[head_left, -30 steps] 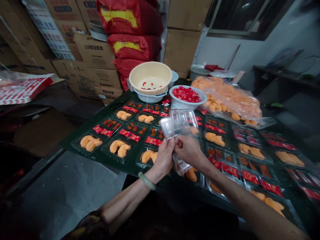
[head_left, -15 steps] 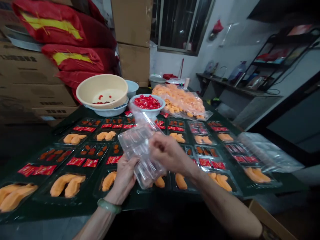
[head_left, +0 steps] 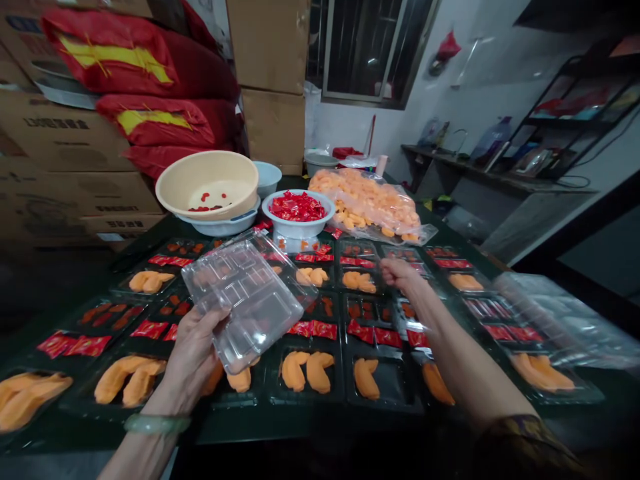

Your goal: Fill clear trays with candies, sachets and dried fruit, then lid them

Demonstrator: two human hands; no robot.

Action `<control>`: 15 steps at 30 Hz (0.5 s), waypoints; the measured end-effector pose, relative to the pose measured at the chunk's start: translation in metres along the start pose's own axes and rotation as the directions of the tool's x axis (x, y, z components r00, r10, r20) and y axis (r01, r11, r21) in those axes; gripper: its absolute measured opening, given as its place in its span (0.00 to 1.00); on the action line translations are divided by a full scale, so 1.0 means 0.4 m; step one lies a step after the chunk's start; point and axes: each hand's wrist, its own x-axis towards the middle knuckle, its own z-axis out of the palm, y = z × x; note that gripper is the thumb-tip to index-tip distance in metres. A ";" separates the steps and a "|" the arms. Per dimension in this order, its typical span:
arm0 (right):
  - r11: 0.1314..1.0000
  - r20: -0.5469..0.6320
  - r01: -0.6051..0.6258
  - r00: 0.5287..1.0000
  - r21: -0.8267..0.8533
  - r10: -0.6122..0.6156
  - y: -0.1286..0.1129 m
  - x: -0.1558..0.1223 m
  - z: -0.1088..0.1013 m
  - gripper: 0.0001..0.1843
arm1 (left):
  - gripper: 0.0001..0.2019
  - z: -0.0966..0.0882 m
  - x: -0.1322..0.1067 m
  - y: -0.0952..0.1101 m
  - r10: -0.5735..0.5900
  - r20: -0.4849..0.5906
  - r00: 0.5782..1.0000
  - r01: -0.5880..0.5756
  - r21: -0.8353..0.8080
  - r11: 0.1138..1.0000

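Cardboard cartons and red woven sacks with yellow patches (head_left: 140, 73) stand stacked along the back of a dim storeroom, beyond a long table with a dark green top (head_left: 235, 430). The left hand (head_left: 193, 357) grips a clear compartmented plastic lid (head_left: 245, 300) by its lower edge, holding it tilted in the air above the trays, with a pale green bangle (head_left: 156, 423) on that wrist. The right hand (head_left: 397, 272), blurred, reaches out over the trays to the right with its fingers loosely curled and nothing visible in them; whether it touches anything cannot be told. Just below the lid and to its right lies a black plastic tray (head_left: 305, 397) holding two soft orange pieces. Similar black trays cover the table in rows, filled with orange pieces, small reddish-brown bits and red sachets (head_left: 313, 329). Toward the far edge sit a white bowl of red-wrapped packets (head_left: 297, 213), a beige basin (head_left: 207, 183) nested in a pale blue one, and a clear bag of orange pieces (head_left: 367, 203). A pile of clear plastic lids (head_left: 560, 320) lies at the right edge.
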 end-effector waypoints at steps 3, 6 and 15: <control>0.985 -0.161 -0.037 0.987 -0.169 0.010 0.016 0.008 0.001 0.15 | 0.16 0.005 0.005 -0.008 -0.019 0.031 0.999 0.019 0.003 1.000; 0.939 -0.279 -0.027 0.957 -0.344 -0.074 0.018 0.005 -0.006 0.08 | 0.15 0.005 0.006 -0.011 -0.035 0.040 0.999 0.035 0.006 0.999; 0.497 -0.086 0.273 0.806 -0.824 -0.585 -0.010 -0.054 0.134 0.32 | 0.16 0.006 -0.012 0.004 -0.036 0.073 0.997 0.036 -0.002 0.999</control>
